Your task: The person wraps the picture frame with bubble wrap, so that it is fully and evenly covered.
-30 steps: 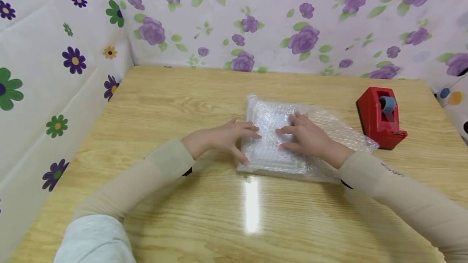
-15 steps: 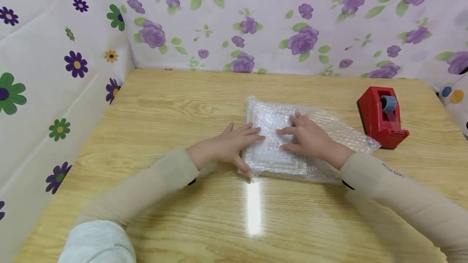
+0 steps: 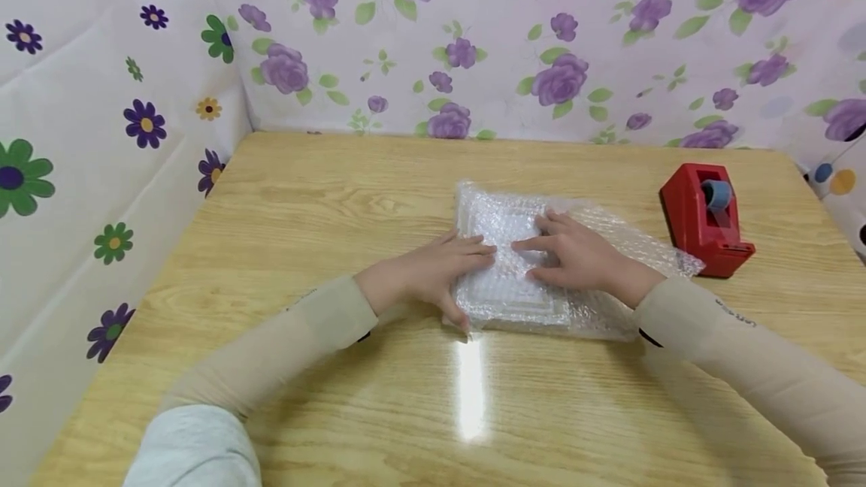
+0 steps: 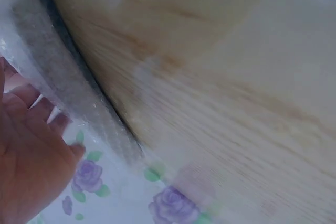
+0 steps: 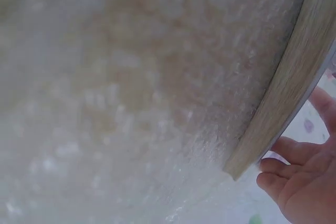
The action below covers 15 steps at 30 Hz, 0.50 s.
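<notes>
Left hand (image 3: 438, 269) and right hand (image 3: 578, 254) rest spread, gripping nothing; clear, flat plastic bubble wrap (image 3: 517, 299) could unfold if pressure eases.

The snug, beige-fabric-sleeved left forearm (image 3: 277, 352) reaches towards two o'clock, the bare left hand (image 3: 443, 270) spread, thumb towards five, while the likewise sleeved right forearm (image 3: 744, 355) angles towards ten, the bare right hand (image 3: 580, 252) splayed.

Crinkly, shiny plastic bubble wrap (image 3: 510, 295); smooth wood-grained tabletop (image 3: 352, 412) (glossy enough to throw a glare); hard, smooth-looking plastic tape dispenser (image 3: 693, 220); matt cloth sleeves (image 3: 271, 352).
</notes>
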Available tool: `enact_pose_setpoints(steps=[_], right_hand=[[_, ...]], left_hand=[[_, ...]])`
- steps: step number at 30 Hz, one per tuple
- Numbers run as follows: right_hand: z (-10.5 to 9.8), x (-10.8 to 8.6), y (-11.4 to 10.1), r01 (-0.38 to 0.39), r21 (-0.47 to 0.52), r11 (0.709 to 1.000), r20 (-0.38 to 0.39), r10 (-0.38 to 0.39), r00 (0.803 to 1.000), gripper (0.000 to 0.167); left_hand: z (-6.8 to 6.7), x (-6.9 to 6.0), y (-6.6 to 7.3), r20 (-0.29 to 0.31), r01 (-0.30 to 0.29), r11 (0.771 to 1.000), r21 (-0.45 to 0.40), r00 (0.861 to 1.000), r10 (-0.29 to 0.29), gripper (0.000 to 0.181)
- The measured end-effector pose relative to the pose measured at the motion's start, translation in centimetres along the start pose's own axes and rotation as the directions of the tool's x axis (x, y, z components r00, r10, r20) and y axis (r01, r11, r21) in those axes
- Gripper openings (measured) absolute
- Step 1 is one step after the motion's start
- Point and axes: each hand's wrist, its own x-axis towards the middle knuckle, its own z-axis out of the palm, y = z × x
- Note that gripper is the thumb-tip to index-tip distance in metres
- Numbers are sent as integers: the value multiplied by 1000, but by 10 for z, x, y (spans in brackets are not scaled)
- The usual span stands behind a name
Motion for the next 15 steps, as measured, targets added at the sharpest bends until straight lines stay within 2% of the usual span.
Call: enact_pose_setpoints(steps=[4,8,12,15], right_hand=[[0,2,0,9,11,1000,10,-9,1000,43],[-6,4,-3,9,15,1000,51,-10,999,45],[-13,4,-2,-15,66,998,102,8,995,49],[-18,-3,3,-45,102,994,112,34,993,52]], left_hand=[[2,2,-2,3,-45,999,0,999,45,104],[3,4,-3,11,-57,997,60,998,56,99],[2,5,-2,17,-62,990,123,998,60,97],[-1,9,0,21,-80,987,139,997,78,96]])
